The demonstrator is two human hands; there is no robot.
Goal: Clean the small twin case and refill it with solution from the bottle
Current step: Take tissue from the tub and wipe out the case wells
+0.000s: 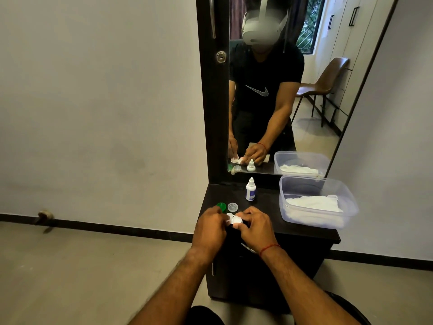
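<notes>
Mid-frame, my left grip (209, 227) and right grip (254, 227) both clasp the white twin case (235, 220) over the dark surface (269, 208), bottle (250, 191) standing just above.

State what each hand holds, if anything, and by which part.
Both hold the twin case: left hand at its left end, right hand at its right end.
</notes>
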